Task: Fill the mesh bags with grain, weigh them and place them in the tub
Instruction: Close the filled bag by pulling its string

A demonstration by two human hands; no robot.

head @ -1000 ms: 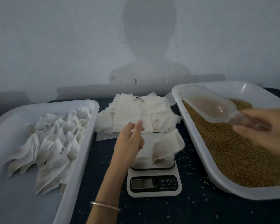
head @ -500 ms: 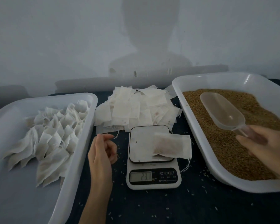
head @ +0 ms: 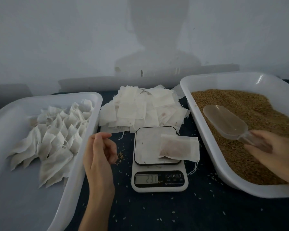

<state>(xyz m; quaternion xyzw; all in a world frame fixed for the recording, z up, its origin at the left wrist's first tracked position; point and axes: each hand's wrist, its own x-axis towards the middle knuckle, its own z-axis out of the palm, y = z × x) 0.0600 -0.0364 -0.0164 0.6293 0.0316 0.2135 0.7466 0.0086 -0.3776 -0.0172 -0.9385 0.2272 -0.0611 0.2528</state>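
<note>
A filled mesh bag (head: 179,147) lies on the right side of the white scale (head: 158,158), whose display reads 231. My left hand (head: 99,151) hovers left of the scale with fingers loosely curled and nothing in it. My right hand (head: 274,153) holds the handle of a clear plastic scoop (head: 225,121) that rests on the brown grain (head: 250,114) in the right tub (head: 207,165). The left tub (head: 83,147) holds several filled bags (head: 55,139).
A pile of flat empty mesh bags (head: 140,110) lies behind the scale. Loose grains are scattered over the dark tabletop (head: 173,212) around the scale. A pale wall stands close behind the tubs.
My left hand let go of the bag on the scale and drew back to the left. My right hand lowered the scoop onto the grain. The display now shows a reading.
</note>
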